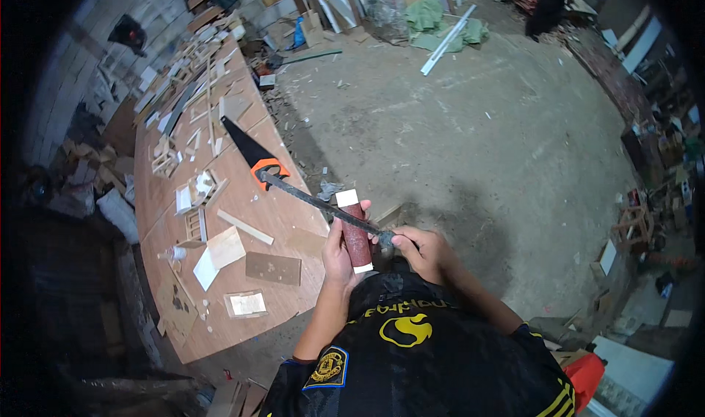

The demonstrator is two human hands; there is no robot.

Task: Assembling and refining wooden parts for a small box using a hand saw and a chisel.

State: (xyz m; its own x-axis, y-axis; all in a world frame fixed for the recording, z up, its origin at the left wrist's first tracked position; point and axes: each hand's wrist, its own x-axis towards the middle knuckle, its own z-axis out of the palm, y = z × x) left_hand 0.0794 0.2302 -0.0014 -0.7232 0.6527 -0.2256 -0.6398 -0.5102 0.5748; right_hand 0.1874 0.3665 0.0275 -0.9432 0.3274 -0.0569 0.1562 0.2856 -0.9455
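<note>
1. Clock centred on the pale block wrapped in grainy dark-red sheet [358, 242], six toward the wearer. Block is in front of the torso, off the surface's edge, long axis roughly twelve to six.
2. Left hand [338, 259] grasps the block from below, thumb at nine, fingertips showing near one; likely a cradle grip, leaving the top face free.
3. Right hand [426, 248], at four, is clenched on the dark lumpy handle [386, 238] of a long, thin, dark metal blade [302, 195]. Thumb rides along the handle, probably for steering.
4. Blade crosses above the block toward ten; contact with it: can't tell. Held near body, presumably for control.
5. Long light-brown wooden surface [220, 336] spans seven to eleven, seemingly kept alongside for reach.
6. On it: black-bladed handsaw with orange handle [250, 149] at ten, perhaps parked there to stay handy; cream wooden strip [246, 227] at nine; flat brown rectangular board [273, 268] at eight.
</note>
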